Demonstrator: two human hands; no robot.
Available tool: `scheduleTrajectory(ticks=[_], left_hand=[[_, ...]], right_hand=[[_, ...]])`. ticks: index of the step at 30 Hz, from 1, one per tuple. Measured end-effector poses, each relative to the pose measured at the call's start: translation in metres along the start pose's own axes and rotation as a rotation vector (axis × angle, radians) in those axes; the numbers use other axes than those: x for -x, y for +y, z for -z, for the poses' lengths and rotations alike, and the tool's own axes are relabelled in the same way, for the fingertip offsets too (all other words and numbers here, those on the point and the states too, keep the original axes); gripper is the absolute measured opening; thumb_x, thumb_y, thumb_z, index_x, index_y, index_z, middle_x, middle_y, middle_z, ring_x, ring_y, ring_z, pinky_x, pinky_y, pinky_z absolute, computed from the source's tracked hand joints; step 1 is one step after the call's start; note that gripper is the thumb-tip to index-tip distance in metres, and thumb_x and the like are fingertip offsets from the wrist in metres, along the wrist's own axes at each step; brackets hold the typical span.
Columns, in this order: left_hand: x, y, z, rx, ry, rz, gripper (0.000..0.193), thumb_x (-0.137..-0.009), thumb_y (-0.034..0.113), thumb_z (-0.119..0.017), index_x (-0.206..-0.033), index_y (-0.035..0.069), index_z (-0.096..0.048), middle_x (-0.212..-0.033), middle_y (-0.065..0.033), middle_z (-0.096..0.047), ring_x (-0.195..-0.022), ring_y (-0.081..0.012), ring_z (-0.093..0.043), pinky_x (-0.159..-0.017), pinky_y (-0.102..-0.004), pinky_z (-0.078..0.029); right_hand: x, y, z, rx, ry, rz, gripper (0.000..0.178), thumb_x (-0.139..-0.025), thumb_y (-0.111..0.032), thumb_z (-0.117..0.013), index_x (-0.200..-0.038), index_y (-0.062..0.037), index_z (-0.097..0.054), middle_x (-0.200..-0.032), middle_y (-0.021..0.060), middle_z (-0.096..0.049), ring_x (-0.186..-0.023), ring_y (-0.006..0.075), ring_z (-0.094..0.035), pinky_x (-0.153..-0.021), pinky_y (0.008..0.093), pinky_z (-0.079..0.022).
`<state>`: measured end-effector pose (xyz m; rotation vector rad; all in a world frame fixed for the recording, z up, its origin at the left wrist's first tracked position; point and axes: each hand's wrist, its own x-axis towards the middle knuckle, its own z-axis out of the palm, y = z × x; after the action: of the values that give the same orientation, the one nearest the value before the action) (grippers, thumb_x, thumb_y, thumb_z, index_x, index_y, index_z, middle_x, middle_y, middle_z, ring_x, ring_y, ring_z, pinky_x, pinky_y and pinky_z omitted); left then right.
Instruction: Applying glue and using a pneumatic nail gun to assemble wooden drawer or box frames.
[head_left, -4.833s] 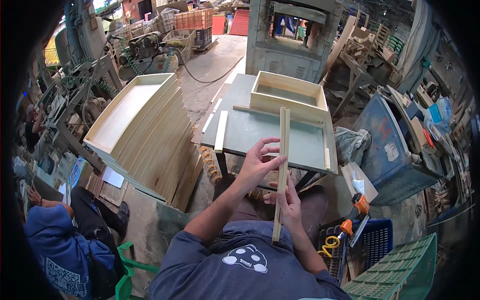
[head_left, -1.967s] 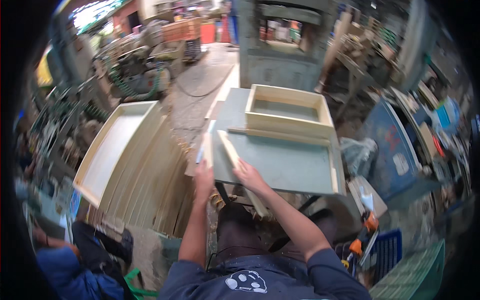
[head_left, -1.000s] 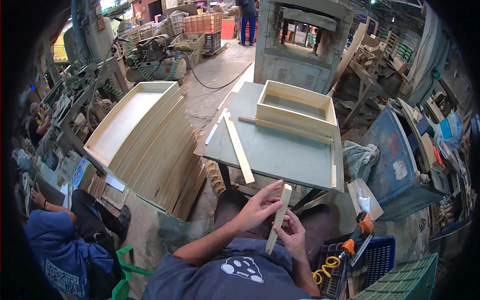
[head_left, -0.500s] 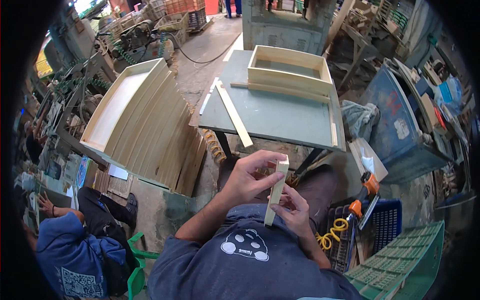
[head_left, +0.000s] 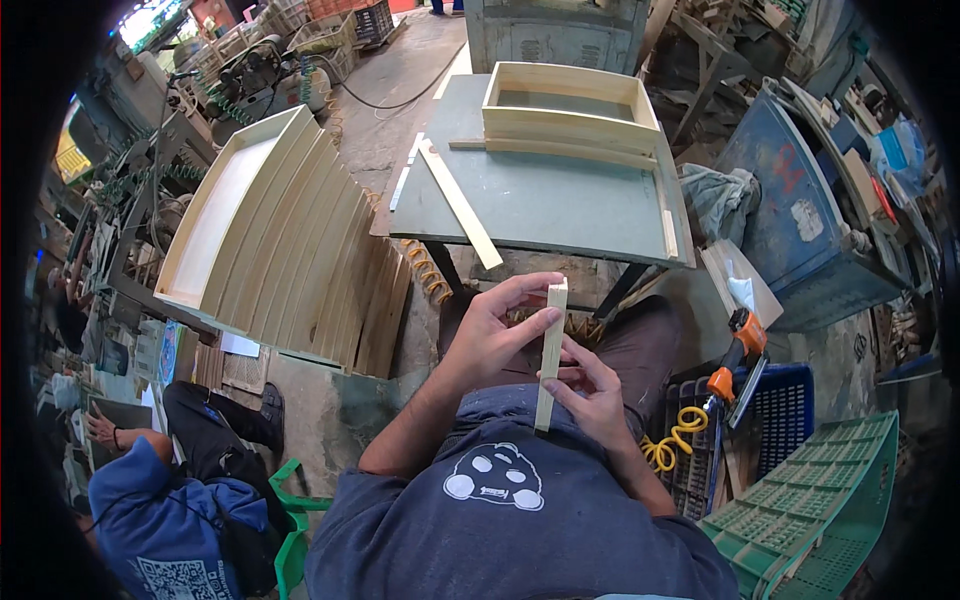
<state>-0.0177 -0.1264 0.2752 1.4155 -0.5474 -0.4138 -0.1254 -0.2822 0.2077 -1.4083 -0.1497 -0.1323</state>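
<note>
Left hand [head_left: 500,335] pinching the wooden strip [head_left: 551,350] near its top end; right hand [head_left: 592,392] gripping lower down; the strip slightly tilted between them, right before the shirt [head_left: 430,530]!

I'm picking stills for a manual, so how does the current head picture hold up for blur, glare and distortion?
Head view, middle: the strip, left hand and right hand look fairly sharp; head view, upper left: a bright patch is washed out; head view, left: the stack looks bowed, likely from the fisheye lens; head view, corners: black.
</note>
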Motion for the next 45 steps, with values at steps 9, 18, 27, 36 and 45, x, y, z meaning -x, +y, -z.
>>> scheduleTrajectory(ticks=[9,18,27,36,45], left_hand=[[-0.002,-0.008,-0.001,-0.109,-0.115,0.018,0.062,-0.090,0.011,-0.063,-0.146,0.013,-0.037,-0.115,-0.0078,-0.045,-0.103,-0.0151,-0.053,-0.089,-0.0303,-0.051],[-0.020,-0.035,0.000,-0.057,-0.143,0.060,0.065,-0.090,0.012,-0.064,-0.148,0.015,-0.033,-0.112,-0.0074,-0.045,-0.100,-0.0137,-0.053,-0.086,-0.0273,-0.051],[-0.012,-0.099,0.036,0.193,0.162,0.171,0.052,-0.098,0.017,-0.054,-0.145,0.005,-0.035,-0.112,-0.0066,-0.054,-0.095,-0.0103,-0.054,-0.085,-0.0260,-0.048],[0.264,-0.221,0.145,-0.605,0.395,1.009,0.018,-0.091,0.015,-0.056,-0.106,0.004,-0.057,-0.092,-0.0023,-0.060,-0.089,-0.0132,-0.058,-0.082,-0.0282,-0.049],[0.331,-0.123,0.057,1.070,0.151,1.571,0.045,-0.093,0.013,-0.056,-0.135,0.003,-0.044,-0.121,-0.0082,-0.061,-0.101,-0.0142,-0.064,-0.084,-0.0302,-0.055]], right_hand=[[0.000,0.008,0.002,-0.094,0.084,-0.104,0.060,-0.085,0.002,-0.067,-0.140,-0.0045,-0.043,-0.114,0.0083,-0.059,-0.096,0.0133,-0.062,-0.083,0.0270,-0.053],[-0.003,0.016,0.010,-0.125,0.127,-0.155,0.060,-0.085,0.001,-0.067,-0.140,-0.0042,-0.042,-0.114,0.0082,-0.059,-0.097,0.0132,-0.062,-0.084,0.0268,-0.052],[-0.019,0.040,0.018,-0.130,0.091,-0.263,0.061,-0.085,0.002,-0.067,-0.140,-0.0030,-0.041,-0.116,0.0096,-0.058,-0.097,0.0149,-0.062,-0.084,0.0282,-0.052],[-0.038,0.058,0.026,-0.172,0.135,-0.356,0.059,-0.084,0.003,-0.065,-0.137,0.0038,-0.040,-0.112,0.0110,-0.059,-0.095,0.0202,-0.064,-0.084,0.0323,-0.054],[-0.044,0.074,0.030,-0.056,0.100,-0.351,0.061,-0.086,0.002,-0.060,-0.141,0.0036,-0.034,-0.118,0.0187,-0.059,-0.096,0.0246,-0.064,-0.085,0.0390,-0.056]])
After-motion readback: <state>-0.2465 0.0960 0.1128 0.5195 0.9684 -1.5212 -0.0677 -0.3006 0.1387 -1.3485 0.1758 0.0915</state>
